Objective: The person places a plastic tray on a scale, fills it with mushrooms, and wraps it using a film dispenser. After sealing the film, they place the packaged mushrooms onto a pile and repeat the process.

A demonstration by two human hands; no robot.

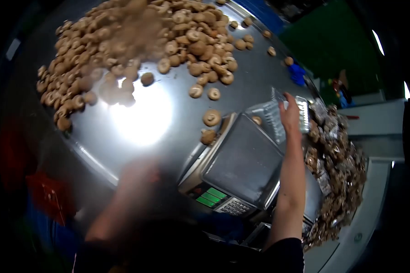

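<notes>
Produce-packing workroom, brown round-capped mushrooms (198,34) crowding a shiny steel table (175,98), grey-topped electronic scale (243,159) (green display (210,197) glowing), plastic-wrapped brown packs (337,170) heaping up nearby

The left hand (143,175) is blurred (its grasp unreadable), and the top edge crops the mushrooms (171,47).

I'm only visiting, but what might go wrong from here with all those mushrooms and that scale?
Two mushrooms lie close beside the scale; a passing arm might nudge one against it and perhaps disturb a reading.

The right hand is at the clear plastic trays, which look thin and could slip or bend.

A few stray mushrooms sit near the table's far edge, so a knock might roll one off.
</notes>
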